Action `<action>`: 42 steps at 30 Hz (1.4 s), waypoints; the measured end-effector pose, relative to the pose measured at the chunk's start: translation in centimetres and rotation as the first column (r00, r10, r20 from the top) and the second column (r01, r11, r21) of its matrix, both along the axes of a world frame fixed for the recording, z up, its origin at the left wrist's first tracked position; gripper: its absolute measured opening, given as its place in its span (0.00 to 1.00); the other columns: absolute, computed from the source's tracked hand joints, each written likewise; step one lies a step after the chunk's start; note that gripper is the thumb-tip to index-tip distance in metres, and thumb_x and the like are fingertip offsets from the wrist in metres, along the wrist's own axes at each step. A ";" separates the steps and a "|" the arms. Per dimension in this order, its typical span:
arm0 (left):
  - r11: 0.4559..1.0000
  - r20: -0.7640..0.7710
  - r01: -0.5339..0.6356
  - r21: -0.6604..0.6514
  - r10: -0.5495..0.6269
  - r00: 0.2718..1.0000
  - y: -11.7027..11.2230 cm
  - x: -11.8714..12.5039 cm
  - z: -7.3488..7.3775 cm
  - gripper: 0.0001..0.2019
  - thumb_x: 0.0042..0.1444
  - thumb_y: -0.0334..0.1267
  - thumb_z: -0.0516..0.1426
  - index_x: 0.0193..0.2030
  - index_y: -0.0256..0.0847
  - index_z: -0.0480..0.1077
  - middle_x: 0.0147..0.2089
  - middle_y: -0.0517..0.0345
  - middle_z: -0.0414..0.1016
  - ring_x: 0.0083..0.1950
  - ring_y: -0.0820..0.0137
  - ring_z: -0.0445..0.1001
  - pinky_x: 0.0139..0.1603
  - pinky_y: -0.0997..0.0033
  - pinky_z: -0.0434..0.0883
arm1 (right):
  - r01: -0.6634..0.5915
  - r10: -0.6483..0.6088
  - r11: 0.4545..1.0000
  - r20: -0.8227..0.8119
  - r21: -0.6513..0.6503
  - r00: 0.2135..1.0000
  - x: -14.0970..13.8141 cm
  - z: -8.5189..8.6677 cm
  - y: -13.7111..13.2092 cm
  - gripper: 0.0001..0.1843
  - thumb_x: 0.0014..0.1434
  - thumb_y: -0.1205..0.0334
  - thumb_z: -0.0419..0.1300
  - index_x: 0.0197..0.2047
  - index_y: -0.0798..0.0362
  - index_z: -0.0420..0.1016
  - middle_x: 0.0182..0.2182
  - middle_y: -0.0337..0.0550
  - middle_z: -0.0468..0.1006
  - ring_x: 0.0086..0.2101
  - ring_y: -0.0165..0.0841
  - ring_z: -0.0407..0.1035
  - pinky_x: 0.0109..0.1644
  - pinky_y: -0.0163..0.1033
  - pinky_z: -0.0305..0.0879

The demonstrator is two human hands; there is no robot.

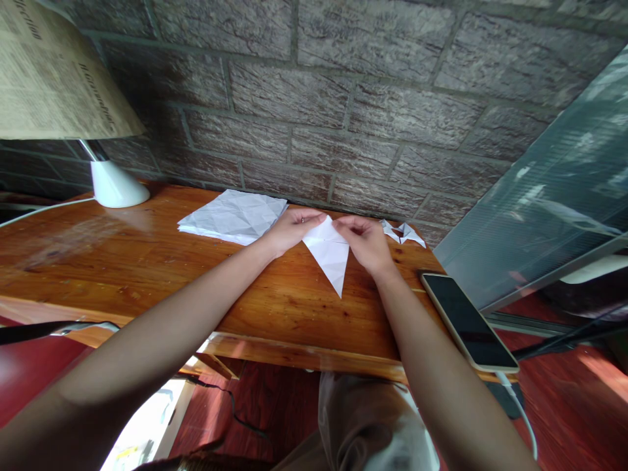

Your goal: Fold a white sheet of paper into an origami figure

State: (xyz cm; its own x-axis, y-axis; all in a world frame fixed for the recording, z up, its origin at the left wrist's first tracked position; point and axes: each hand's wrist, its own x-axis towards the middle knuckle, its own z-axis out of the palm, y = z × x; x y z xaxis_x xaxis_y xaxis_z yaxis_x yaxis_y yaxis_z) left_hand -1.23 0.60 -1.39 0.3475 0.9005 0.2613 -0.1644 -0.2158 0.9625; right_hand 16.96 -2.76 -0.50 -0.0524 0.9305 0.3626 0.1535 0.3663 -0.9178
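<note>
A white sheet of folded paper, kite-shaped with its long point toward me, is held just over the wooden table. My left hand pinches its upper left edge between thumb and fingers. On the opposite side, my right hand grips the upper right edge the same way. To the left of my left hand lies a stack of creased white paper. Beyond my right hand sits a small folded paper piece with pointed ends, partly hidden by the hand.
At the far left stands a lamp with a white base and a newsprint shade. A phone with a white cable rests at the right edge of the table. A stone-block wall closes off the back.
</note>
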 end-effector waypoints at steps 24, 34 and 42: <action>0.992 -0.054 0.107 0.063 -0.104 0.993 -0.8 0.1 0.3 0.21 0.49 0.55 0.67 0.37 0.36 0.81 0.36 0.54 0.82 0.36 0.66 0.76 0.40 0.68 0.70 | -0.050 0.044 0.998 -0.131 -0.043 0.990 0.2 0.6 -0.4 0.20 0.43 0.47 0.75 0.33 0.51 0.79 0.28 0.39 0.81 0.28 0.31 0.71 0.34 0.37 0.67; 0.989 -0.111 0.099 0.112 -0.087 0.990 -0.5 -0.1 0.0 0.22 0.48 0.56 0.67 0.37 0.37 0.81 0.37 0.54 0.82 0.38 0.65 0.76 0.43 0.67 0.69 | -0.101 0.102 0.995 -0.047 0.025 0.994 0.7 0.9 -0.7 0.16 0.47 0.50 0.73 0.35 0.50 0.81 0.31 0.41 0.82 0.31 0.34 0.74 0.40 0.41 0.70; 0.995 -0.098 0.050 0.091 -0.041 0.994 -0.7 0.5 -0.1 0.21 0.49 0.55 0.65 0.37 0.36 0.79 0.35 0.55 0.81 0.35 0.68 0.75 0.39 0.69 0.68 | -0.077 0.075 0.995 0.022 0.067 0.997 0.7 0.4 -0.1 0.14 0.51 0.53 0.70 0.37 0.52 0.79 0.30 0.40 0.82 0.30 0.32 0.74 0.38 0.38 0.70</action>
State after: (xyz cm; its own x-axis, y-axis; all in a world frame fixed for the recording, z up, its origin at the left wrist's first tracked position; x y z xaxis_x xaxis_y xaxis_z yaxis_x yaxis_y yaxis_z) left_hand -0.74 -0.11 -1.52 0.4154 0.8562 0.3072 -0.0846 -0.2999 0.9502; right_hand 17.69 -2.89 -0.07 -0.1299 0.8968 0.4228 0.1408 0.4388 -0.8875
